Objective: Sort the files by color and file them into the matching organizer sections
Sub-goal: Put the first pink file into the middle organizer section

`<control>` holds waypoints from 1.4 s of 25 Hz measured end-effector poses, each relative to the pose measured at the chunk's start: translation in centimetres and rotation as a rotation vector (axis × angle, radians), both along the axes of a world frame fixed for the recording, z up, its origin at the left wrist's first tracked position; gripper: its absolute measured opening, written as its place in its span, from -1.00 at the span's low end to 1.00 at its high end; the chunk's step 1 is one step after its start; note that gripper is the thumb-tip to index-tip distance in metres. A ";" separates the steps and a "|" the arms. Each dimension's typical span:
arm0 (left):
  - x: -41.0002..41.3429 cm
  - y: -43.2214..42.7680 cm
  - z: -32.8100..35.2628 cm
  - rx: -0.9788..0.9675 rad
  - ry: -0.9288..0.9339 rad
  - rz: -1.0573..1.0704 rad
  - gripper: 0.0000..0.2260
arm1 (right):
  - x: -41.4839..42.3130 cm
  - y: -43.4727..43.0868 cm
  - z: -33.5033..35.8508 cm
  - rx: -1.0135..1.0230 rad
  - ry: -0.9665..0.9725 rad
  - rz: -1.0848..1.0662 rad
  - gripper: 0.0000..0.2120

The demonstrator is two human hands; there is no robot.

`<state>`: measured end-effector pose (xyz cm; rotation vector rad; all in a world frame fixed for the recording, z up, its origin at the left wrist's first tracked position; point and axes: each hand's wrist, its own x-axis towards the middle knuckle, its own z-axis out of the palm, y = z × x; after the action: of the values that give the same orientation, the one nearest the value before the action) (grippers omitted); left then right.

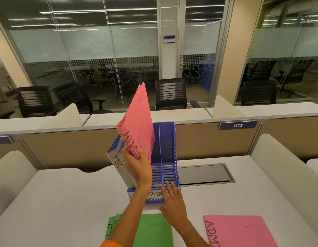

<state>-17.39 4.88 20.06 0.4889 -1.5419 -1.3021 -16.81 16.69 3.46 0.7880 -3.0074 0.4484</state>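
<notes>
Steadying the blue organizer (168, 157) with flat, released right hand (173, 202) on its near rim beyond green files (154, 230) on the surface (56, 202); left hand (136, 164) grasping tilted pink file (136, 125): straighten, lower into middle ADMIN section, right of white HR files (117, 163).

organizer label (155, 194) half hidden by forearm; desk pink file (244, 230), green files (154, 230) cropped
</notes>
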 end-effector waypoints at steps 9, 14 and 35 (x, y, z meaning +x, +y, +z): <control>-3.1 -1.2 -6.4 0.008 -0.099 -0.009 -0.69 | 0.4 -0.3 -0.3 0.017 0.008 -0.044 -0.11; -3.2 -0.8 -10.1 0.005 -0.229 -0.017 -0.59 | 0.4 -0.1 -0.4 0.037 -0.012 -0.045 -0.12; 4.6 1.3 -12.8 -0.149 -0.602 -0.042 -0.57 | 1.7 0.6 0.9 0.018 0.077 -0.051 -0.11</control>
<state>-12.77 6.23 7.21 0.8040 -2.1347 -1.1103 -15.09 17.29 4.32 0.7109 -2.9565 0.3820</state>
